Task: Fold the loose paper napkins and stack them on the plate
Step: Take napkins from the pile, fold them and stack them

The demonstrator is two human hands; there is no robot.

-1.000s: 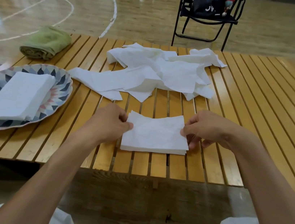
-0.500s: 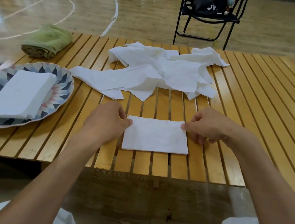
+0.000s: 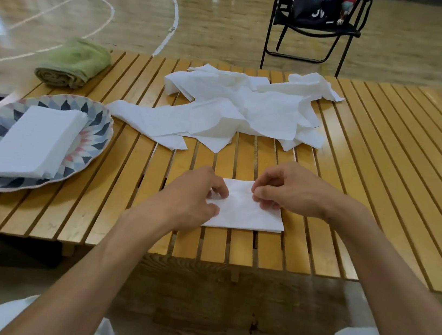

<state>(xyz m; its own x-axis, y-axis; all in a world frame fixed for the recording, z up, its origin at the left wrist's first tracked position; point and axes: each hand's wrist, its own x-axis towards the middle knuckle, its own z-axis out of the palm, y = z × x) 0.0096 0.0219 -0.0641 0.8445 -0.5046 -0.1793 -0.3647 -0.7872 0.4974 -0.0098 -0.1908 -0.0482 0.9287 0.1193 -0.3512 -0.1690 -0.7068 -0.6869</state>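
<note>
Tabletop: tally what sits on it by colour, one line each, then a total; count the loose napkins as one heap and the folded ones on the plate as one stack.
White: 3 - loose heap, stack on plate, napkin under both hands
Green: 1 - rolled towel
Patterned blue and pink: 1 - plate
Total: 5

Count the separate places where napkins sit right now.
3: folded stack on the plate; loose pile mid-table; one napkin under both hands. Single sheets cannot be counted.

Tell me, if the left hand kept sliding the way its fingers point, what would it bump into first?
Most likely the right hand: the left hand points across the folded napkin toward it, and only a small gap separates them, though depth is unclear.
</note>
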